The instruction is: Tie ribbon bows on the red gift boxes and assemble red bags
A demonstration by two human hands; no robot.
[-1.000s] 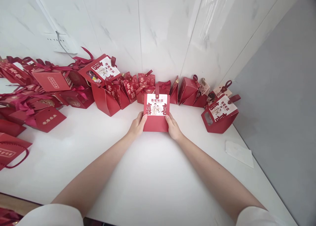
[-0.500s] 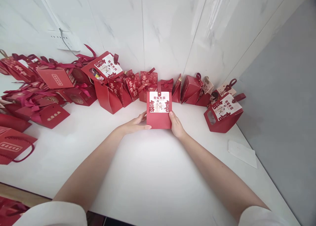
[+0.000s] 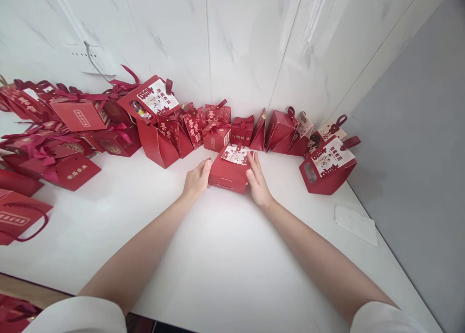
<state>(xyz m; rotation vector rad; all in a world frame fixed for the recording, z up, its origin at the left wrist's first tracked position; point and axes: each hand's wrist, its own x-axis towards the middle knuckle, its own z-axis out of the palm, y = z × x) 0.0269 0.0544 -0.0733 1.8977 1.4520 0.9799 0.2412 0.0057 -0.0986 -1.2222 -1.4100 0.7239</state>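
In the middle of the white table (image 3: 218, 265) I have a red paper gift box (image 3: 229, 174) between my hands. It leans back, so its lower end with small gold print faces me. A white card with red characters and a drawn couple sits at its far end, partly under my right fingers. My left hand (image 3: 197, 179) grips the box's left edge, thumb on top and the other fingers mostly hidden. On the right side, my right hand (image 3: 258, 182) presses with its thumb and fingers slightly apart.
Several red gift boxes (image 3: 218, 138) line the wall behind. More boxes with ribbons (image 3: 77, 172) crowd the left. At the right stands a windowed box with the same card (image 3: 329, 170). A white paper (image 3: 356, 225) lies near the right edge. A socket (image 3: 90, 59) is on the wall.
The box has tipped away from me, from showing its front upright to lying back with its lower end visible. Both hands have turned with it and shifted their hold.
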